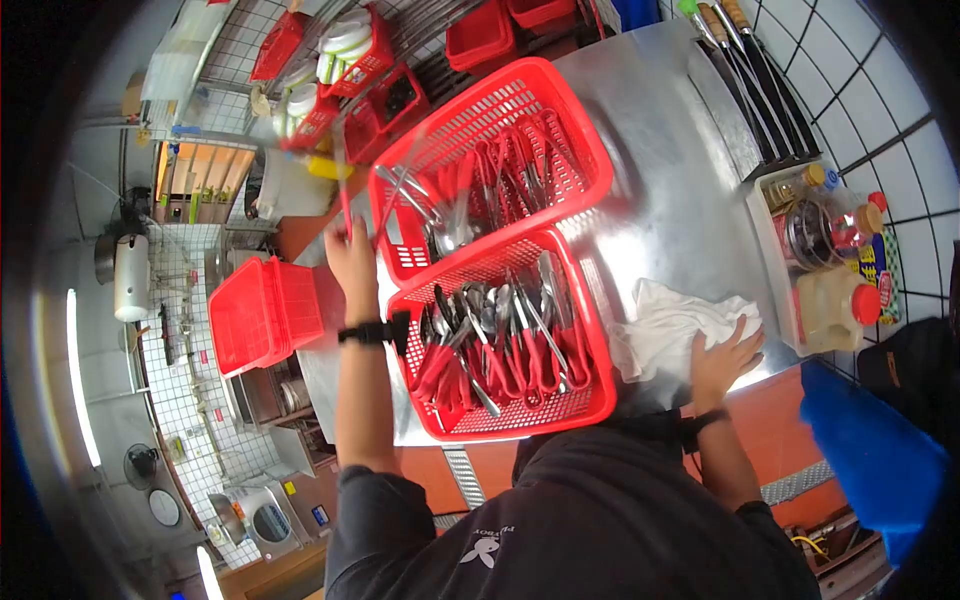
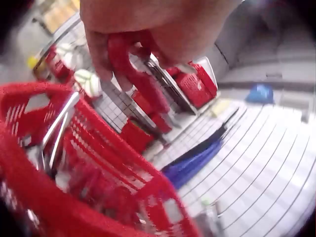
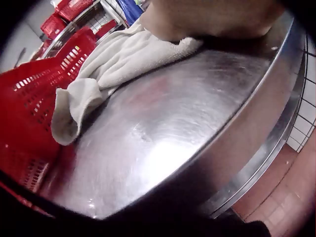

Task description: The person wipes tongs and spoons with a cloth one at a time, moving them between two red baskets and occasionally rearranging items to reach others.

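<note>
My left hand [image 1: 352, 262] is raised at the left rim of the far red basket [image 1: 585, 150]. It grips a pair of red-handled scissors [image 2: 133, 74], whose looped handle shows under the fingers in the left wrist view; the blades are blurred. Tongs [image 1: 410, 190] and other red-handled utensils lie in that basket. Closer to my body, the near red basket [image 1: 600, 400] is heaped with red-handled scissors [image 1: 535, 370] and metal utensils. To its right, my right hand [image 1: 725, 355] rests with fingers spread on a crumpled white cloth [image 1: 665, 325] on the steel table [image 1: 650, 150].
Stacked red baskets [image 1: 265, 315] stand to the left. A tray [image 1: 775, 270] of bottles and jars sits along the right wall, with a knife rack [image 1: 760, 120] beyond it. Shelves at the back hold more red baskets [image 1: 480, 35]. The table's front edge [image 3: 237, 123] is close by the right hand.
</note>
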Motion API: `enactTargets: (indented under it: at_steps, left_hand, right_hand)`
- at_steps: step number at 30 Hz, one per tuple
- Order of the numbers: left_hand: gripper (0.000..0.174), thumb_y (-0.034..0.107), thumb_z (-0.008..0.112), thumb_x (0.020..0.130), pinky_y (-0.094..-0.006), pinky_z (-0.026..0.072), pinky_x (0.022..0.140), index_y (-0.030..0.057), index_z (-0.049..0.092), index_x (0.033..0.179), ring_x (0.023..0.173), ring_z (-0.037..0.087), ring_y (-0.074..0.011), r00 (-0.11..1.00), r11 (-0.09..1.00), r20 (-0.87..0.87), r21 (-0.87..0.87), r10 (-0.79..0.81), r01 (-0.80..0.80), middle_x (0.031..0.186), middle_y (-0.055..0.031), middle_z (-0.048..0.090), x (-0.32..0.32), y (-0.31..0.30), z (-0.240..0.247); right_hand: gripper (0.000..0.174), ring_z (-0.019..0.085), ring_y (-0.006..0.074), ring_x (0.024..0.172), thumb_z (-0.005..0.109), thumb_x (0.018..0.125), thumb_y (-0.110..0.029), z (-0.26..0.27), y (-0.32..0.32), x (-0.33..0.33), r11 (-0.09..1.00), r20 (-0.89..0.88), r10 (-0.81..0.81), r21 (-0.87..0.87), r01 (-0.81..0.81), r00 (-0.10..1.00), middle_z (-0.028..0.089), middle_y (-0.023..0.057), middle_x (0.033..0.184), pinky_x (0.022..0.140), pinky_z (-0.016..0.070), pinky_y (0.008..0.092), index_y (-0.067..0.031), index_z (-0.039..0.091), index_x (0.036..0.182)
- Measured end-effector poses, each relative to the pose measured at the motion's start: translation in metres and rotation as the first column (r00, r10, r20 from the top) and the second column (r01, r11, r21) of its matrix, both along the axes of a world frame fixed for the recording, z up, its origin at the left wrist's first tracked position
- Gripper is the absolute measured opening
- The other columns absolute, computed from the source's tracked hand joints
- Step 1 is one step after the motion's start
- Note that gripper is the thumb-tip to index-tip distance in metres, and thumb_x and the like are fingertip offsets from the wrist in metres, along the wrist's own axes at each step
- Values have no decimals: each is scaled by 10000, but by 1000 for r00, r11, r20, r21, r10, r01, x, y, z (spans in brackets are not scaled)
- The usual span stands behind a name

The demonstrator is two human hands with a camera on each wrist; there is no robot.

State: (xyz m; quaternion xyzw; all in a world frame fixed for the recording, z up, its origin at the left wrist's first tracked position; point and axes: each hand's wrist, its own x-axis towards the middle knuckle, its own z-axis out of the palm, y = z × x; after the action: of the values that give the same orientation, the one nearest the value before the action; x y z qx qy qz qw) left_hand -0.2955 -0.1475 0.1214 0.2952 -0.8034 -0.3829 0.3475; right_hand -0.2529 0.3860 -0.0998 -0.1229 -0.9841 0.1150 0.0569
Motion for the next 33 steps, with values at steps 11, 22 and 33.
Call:
enactTargets:
  at_steps: [11, 22, 33]
  left_hand:
    - [330, -65, 486, 701, -286, 512, 637, 64, 520, 1002, 733, 578, -163, 883, -59, -439, 890, 166, 453, 1170, -119, 589, 184, 128, -10]
    - [302, -122, 468, 735, -239, 370, 521, 68, 461, 970, 588, 450, -95, 930, 364, -265, 865, -254, 345, 983, -68, 516, 277, 192, -8]
    - [234, -36, 482, 831, -267, 359, 496, 119, 414, 992, 484, 361, -73, 918, -9, -394, 919, -54, 394, 890, -17, 508, 281, 211, -25]
  right_hand:
    - [834, 145, 406, 1414, 590, 781, -505, 2, -1, 5, 997, -30, -21, 68, 23, 999, 193, 270, 1500, 1109, 122, 594, -117, 286, 1454]
    - [962, 178, 445, 1391, 752, 711, -473, 41, 0, 15, 958, 16, 282, -58, -280, 959, 195, 247, 1506, 1086, 209, 579, -167, 252, 1474]
    - [695, 261, 420, 1352, 789, 697, -396, 22, -1, 27, 942, 63, 333, -58, -330, 941, 326, 200, 1437, 1058, 307, 526, -86, 483, 1238]
